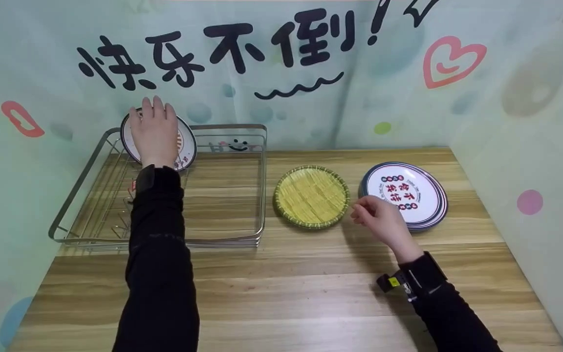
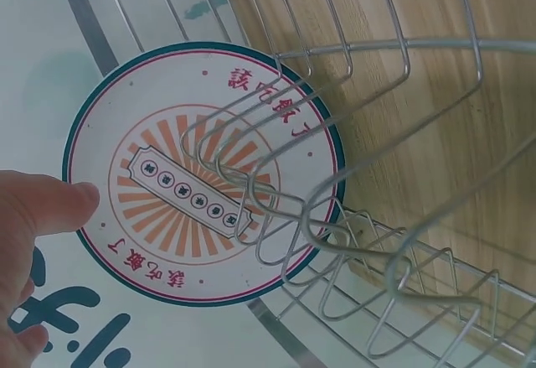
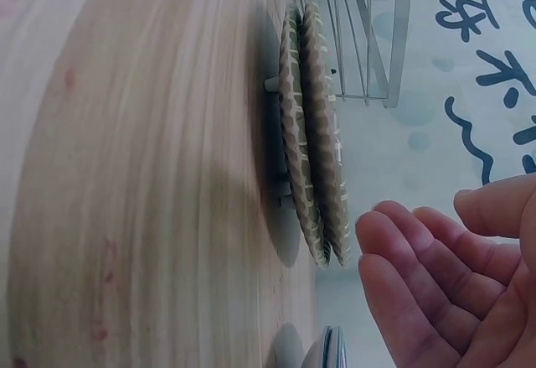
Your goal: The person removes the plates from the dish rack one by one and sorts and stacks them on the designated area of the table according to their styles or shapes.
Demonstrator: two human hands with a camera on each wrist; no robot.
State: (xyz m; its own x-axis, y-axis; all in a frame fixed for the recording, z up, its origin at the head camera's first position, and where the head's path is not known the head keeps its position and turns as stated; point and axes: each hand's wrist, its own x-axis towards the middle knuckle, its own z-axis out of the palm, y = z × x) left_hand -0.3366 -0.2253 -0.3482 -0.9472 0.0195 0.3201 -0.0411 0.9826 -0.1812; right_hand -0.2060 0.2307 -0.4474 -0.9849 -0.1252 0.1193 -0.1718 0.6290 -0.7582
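A round plate point(image 1: 186, 146) with a dark rim and orange sunburst stands steeply tilted at the back left of the wire rack point(image 1: 225, 128). My left hand point(image 1: 154, 132) is over its upper part, fingertips reaching past the top rim. In the left wrist view the thumb point(image 2: 67, 204) lies on the rim of the plate point(image 2: 209, 251), and bent wire prongs pass in front of its face. My right hand point(image 1: 381, 220) hovers between the woven tray point(image 1: 312, 197) and the stacked plates point(image 1: 403, 188), its fingers loosely curled and holding nothing.
In the right wrist view two woven trays point(image 3: 314, 133) show one on the other, raised on small pegs. The plate stack sits on the wooden table point(image 1: 281, 293) at right. A printed backdrop point(image 1: 301, 117) rises behind, with side walls at left and right.
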